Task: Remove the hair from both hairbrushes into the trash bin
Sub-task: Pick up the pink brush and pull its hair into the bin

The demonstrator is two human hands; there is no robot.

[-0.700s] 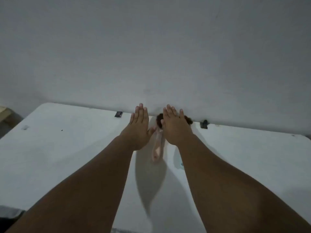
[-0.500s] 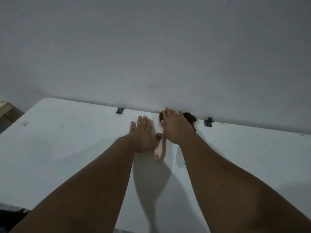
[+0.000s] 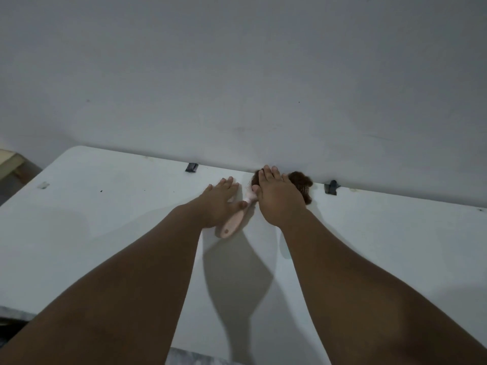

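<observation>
Head view, looking down along two bare forearms that reach forward over a white table [image 3: 105, 219] toward a plain grey wall [image 3: 237, 75].

The left hand [image 3: 218, 204] lies palm down with its fingers spread and extended, closed on nothing. Its thumb points toward the right hand and touches the pink handle of a hairbrush [image 3: 232, 222]. The handle runs from just under the left wrist, diagonally up and away between the two hands; its rounded end with a small dark hole sits nearest the camera, beside the left wrist.

The right hand [image 3: 279, 198] is also palm down, fingers stretched forward to the table's far edge where it meets the wall. It covers the brush heads, so whether it presses or grips anything under the palm cannot be told; the fingers look flat and not curled. A clump of brown hair [image 3: 300, 181] sticks out from beyond its little-finger side, and a smaller bit shows past the index finger. A patch of gold-tipped bristles shows in the hair just beside the right hand's outer edge; the second brush itself is hidden.

Two dark clips sit on the far table edge: one clip [image 3: 191, 167] beyond and outside the left hand, another clip [image 3: 332, 187] well outside the right hand. Shadows of the arms fall on the table between the forearms.
</observation>
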